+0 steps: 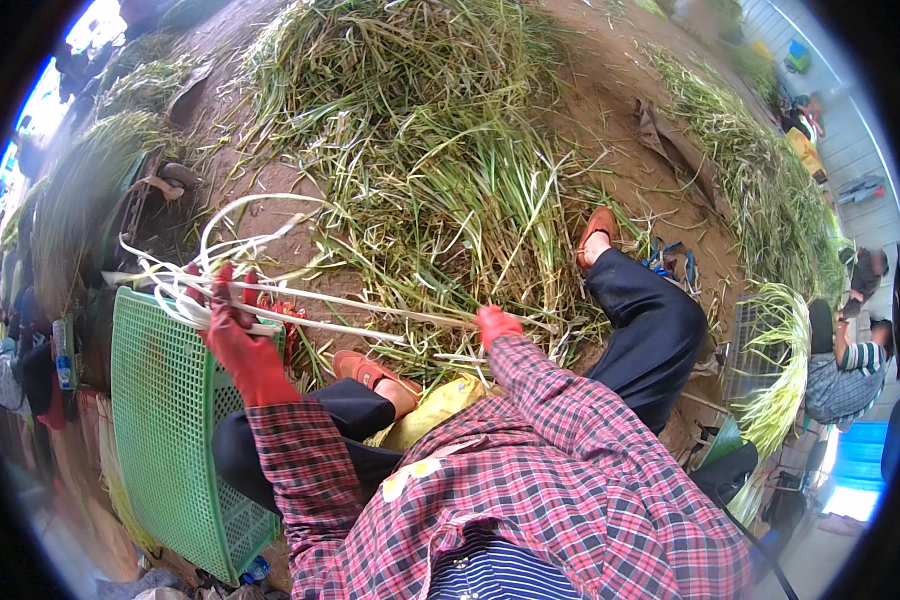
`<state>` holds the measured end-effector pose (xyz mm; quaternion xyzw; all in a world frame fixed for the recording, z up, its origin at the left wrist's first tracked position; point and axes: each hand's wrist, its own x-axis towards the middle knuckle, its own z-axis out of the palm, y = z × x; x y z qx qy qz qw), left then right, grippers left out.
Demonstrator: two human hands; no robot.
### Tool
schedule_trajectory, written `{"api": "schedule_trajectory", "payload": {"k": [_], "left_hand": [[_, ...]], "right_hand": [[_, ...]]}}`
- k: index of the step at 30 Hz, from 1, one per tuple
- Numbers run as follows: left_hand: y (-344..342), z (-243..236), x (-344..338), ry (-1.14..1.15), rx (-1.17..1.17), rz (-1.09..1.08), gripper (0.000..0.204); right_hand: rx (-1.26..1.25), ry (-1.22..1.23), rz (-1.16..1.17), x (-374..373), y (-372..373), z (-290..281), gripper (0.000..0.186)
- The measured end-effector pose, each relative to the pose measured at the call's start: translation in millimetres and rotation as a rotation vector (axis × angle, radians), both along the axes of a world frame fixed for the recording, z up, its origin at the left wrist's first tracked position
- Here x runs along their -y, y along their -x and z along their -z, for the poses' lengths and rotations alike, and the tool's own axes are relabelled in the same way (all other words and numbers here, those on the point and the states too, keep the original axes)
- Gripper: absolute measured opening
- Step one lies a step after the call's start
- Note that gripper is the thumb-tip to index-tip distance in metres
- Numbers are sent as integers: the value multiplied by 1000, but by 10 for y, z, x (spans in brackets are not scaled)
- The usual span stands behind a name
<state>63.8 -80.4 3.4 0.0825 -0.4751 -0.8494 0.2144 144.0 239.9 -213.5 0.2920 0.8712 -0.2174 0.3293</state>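
Note:
My left hand [242, 345], in a red glove, is closed round a bunch of long pale garlic scapes [262, 200] above the green plastic basket's far edge. Their white ends curl and loop out past the fingers. Two straighter stems run from this hand toward the right. My right hand [498, 325], also red-gloved, is closed at the far end of one garlic scape [370, 303], in front of my body. Below it a second stem ends loose, short of the right hand. The right hand's fingertips are partly hidden by its back.
A large heap of green stalks and leaves [410, 90] spreads before my feet. The green basket [165, 420] stands at my left and a yellow sack [435, 410] lies between my legs. Pale stalks [780, 360] and another person [845, 385] are at the right.

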Motion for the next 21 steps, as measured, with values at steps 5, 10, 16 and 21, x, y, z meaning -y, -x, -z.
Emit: {"api": "schedule_trajectory", "payload": {"k": [5, 10, 16, 21], "left_hand": [[38, -22, 167, -181, 86, 109, 44], [-7, 170, -83, -283, 153, 261, 45], [-145, 199, -430, -198, 165, 379, 50], [-238, 175, -492, -115, 117, 346, 55]], "right_hand": [[335, -45, -406, -559, -269, 95, 38], [-602, 544, -378, 102, 368, -699, 32], [-425, 1470, 181, 1298, 541, -1431, 33], [-461, 1476, 412, 1139, 314, -1538, 26]]}}
